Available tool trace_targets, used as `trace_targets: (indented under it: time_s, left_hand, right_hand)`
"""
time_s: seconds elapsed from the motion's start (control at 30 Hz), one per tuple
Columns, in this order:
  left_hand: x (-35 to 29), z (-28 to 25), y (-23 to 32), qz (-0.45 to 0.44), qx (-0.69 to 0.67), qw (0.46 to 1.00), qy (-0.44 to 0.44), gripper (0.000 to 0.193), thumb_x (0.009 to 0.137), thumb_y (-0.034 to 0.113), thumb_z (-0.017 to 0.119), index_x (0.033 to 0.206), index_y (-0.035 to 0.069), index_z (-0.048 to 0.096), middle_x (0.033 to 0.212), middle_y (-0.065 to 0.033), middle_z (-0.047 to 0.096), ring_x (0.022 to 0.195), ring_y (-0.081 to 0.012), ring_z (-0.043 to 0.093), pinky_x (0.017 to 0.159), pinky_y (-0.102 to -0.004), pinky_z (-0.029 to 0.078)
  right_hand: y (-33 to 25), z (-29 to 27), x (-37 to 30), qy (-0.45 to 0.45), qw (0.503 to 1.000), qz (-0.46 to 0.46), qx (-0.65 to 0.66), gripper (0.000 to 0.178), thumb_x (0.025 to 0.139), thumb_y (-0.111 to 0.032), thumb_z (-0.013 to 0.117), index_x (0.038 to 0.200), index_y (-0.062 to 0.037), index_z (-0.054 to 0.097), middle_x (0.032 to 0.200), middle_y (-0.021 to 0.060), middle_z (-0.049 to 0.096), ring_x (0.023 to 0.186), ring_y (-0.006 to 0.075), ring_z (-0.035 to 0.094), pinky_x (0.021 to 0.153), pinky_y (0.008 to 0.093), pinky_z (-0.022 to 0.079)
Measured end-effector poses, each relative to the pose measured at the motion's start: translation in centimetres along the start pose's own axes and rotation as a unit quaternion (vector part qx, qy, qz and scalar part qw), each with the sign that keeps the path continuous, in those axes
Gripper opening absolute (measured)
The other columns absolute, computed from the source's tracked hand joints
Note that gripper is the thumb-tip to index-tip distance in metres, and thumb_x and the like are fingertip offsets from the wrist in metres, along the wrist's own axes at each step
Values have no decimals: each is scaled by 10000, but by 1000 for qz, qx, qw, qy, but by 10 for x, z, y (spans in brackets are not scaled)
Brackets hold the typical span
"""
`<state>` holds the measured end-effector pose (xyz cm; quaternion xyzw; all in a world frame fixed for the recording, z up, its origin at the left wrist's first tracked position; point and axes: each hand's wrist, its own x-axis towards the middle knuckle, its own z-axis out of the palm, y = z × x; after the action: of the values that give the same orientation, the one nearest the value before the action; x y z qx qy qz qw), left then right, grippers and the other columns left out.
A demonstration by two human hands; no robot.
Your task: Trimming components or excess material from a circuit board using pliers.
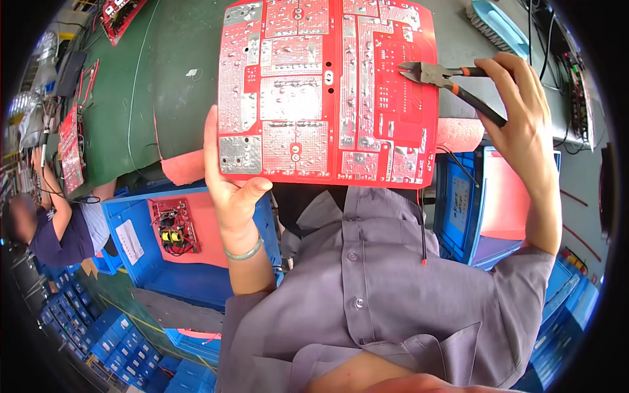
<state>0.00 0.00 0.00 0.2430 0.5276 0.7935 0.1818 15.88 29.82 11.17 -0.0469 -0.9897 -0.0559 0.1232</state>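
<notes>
The left hand [230, 196] grips the red circuit board [334, 118] at lower left, table [177, 111] beneath it, while the right hand [524, 114] holds spread pliers [432, 74] over its right side; soldering looks done, remaining work unclear.

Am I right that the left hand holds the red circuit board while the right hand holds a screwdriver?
Not quite, the tool is wrong: the head view shows cutting pliers in the right hand. The left hand does hold the red circuit board.
</notes>
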Motion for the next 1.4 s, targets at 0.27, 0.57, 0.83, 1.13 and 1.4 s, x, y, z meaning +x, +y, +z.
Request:
trace_targets:
  time_s: [0.27,0.57,0.83,1.13,1.4]
  left_hand:
    - [-2,1,-3,0,-10,1000,11,1065,627,274,830,1416,-11,172,1387,-145,363,1232,-224,412,1023,-362,353]
    - [-1,0,-1,0,-3,1000,11,1077,620,283,833,1417,-5,169,1383,-142,368,1226,-221,418,1017,-358,361]
    - [-1,1,-2,0,-9,1000,12,1074,624,264,835,1417,-11,166,1377,-141,375,1225,-222,419,1015,-357,360]
    - [-1,2,-2,-4,-18,1000,10,1075,623,251,838,1416,-16,163,1377,-144,374,1228,-220,416,1018,-358,357]
    - [-1,-1,-3,4,-17,1000,7,1075,626,230,838,1412,-32,152,1376,-151,372,1238,-235,408,1024,-374,355]
  right_hand:
    - [0,-19,12,-26,997,-45,-61,611,544,2,727,1122,-64,538,1029,104,536,907,309,539,779,390,444]
    - [-4,-15,11,-22,998,-48,-44,551,585,-37,732,1107,-63,558,960,95,537,845,282,543,733,376,449]
    - [-3,-14,11,-21,996,-60,-69,456,647,-64,722,1083,-77,587,840,69,548,718,241,555,629,338,462]
    - [17,-3,4,37,994,77,-75,380,775,-144,687,1138,-97,582,879,87,582,740,232,577,652,315,458]
    - [48,39,-18,-65,990,129,8,511,790,-287,673,1240,-100,520,1072,115,545,984,284,536,846,344,414]
